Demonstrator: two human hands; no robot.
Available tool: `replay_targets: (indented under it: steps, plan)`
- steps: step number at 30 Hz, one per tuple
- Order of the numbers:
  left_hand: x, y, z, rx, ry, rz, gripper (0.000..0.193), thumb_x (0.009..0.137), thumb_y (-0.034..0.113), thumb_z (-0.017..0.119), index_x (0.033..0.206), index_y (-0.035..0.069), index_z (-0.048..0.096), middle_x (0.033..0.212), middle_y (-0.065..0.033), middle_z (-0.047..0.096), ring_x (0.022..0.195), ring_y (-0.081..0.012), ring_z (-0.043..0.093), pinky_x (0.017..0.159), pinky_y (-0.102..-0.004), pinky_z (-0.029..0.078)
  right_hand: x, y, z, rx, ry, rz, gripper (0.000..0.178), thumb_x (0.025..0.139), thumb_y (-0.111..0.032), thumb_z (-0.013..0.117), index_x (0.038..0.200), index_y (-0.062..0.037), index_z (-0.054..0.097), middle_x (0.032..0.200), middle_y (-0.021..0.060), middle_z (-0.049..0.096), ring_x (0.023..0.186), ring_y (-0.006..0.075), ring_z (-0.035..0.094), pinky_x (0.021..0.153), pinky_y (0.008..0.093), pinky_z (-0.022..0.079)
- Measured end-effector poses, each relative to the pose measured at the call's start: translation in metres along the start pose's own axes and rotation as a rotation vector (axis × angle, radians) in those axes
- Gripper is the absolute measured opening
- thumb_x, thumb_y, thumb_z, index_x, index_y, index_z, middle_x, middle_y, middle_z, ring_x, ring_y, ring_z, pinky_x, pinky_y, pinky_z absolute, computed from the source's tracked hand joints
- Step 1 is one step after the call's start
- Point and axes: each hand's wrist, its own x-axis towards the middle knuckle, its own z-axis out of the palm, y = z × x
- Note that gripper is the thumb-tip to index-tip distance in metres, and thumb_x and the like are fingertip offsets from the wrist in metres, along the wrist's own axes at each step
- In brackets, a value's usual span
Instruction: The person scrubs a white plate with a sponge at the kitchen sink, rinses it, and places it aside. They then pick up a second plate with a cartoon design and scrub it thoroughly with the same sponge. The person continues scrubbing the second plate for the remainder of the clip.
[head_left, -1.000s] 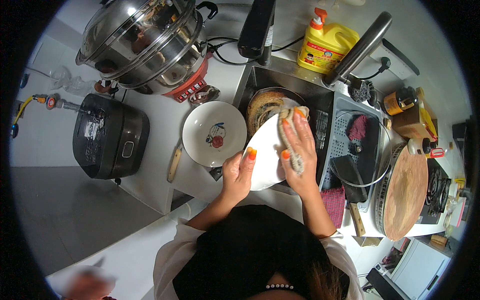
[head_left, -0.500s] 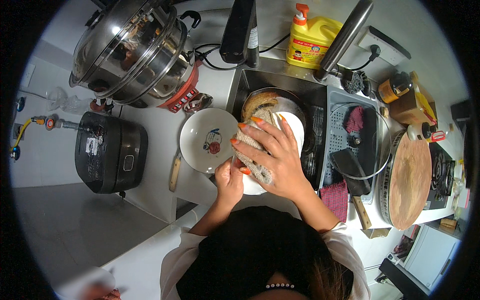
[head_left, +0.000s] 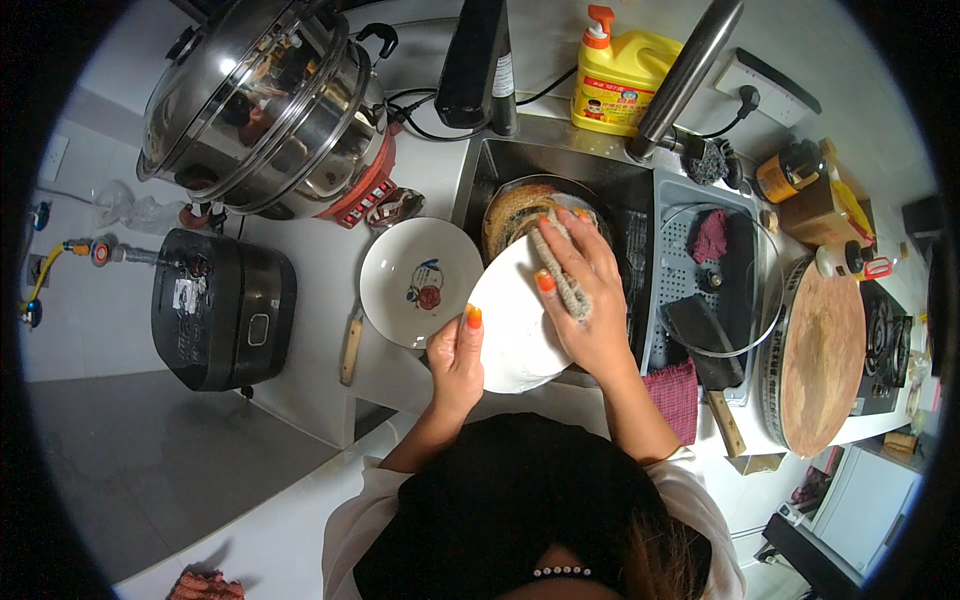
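Observation:
A white plate is tilted over the front of the sink. My left hand grips its left rim, thumb on the upper face and fingers hidden beneath. My right hand holds a beige woven dishcloth against the plate's right side. Below them in the sink lies a pan with a brown scrubbing pad, partly covered by the plate and hand. Left of the plate, a white bowl with a flower print rests on the counter.
A grey drain basket with a cleaver and a clear lid sits right of the sink, beside a round chopping board. Behind stand a yellow detergent jug and the faucet. A steamer and black rice cooker are at left.
My right hand has slid the dishcloth across the plate to its right side, uncovering the white surface. My left thumb now shows on the rim.

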Motion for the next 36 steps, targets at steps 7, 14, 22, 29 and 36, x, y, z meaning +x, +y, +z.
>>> replay_targets:
  steps: [7,14,22,29,36]
  plan:
    - [0.002,-0.002,-0.003,0.038,0.032,0.039,0.036,0.097,0.021,0.048,0.067,0.002,0.044,0.057,0.0039,0.035,0.054,-0.0055,0.029,0.049,-0.0253,0.024,-0.015,0.028,0.002,0.269,0.009,0.189,0.050,0.088,-0.022,0.057,0.135,-0.0093,0.046,0.140,0.0169,0.039,0.130,0.0329,0.035,0.108,0.0402,0.026]
    - [0.002,-0.001,-0.004,0.061,0.038,0.045,0.035,0.097,0.021,0.049,0.067,0.002,0.044,0.057,0.0039,0.036,0.054,-0.0054,0.030,0.049,-0.0253,0.025,-0.031,0.041,0.008,0.397,0.035,0.255,0.057,0.091,-0.030,0.052,0.140,-0.0052,0.036,0.144,0.0181,0.030,0.134,0.0306,0.029,0.109,0.0394,0.023]
    - [0.001,-0.010,0.001,-0.066,0.112,-0.011,0.037,0.097,0.022,0.049,0.066,0.003,0.044,0.060,0.0062,0.036,0.058,-0.0039,0.030,0.051,-0.0232,0.024,-0.048,0.043,0.014,0.593,0.058,0.411,0.065,0.091,-0.036,0.054,0.142,-0.0030,0.030,0.145,0.0168,0.023,0.135,0.0280,0.026,0.109,0.0391,0.024]
    - [0.003,-0.002,0.003,-0.168,0.037,-0.089,0.027,0.096,0.022,0.050,0.083,-0.001,0.055,0.070,0.0037,0.050,0.064,-0.0037,0.041,0.058,-0.0207,0.034,-0.055,0.045,0.020,0.736,0.133,0.512,0.066,0.090,-0.034,0.057,0.143,-0.0050,0.030,0.138,0.0135,0.032,0.128,0.0227,0.035,0.107,0.0360,0.028]
    - [0.007,0.007,-0.004,-0.180,-0.311,-0.192,0.026,0.088,0.013,0.063,0.107,-0.005,0.060,0.094,-0.0085,0.067,0.084,-0.0107,0.060,0.073,-0.0248,0.048,-0.047,0.056,0.009,0.664,0.094,0.368,0.061,0.088,-0.028,0.060,0.140,-0.0051,0.037,0.136,0.0135,0.037,0.127,0.0227,0.037,0.106,0.0339,0.029]
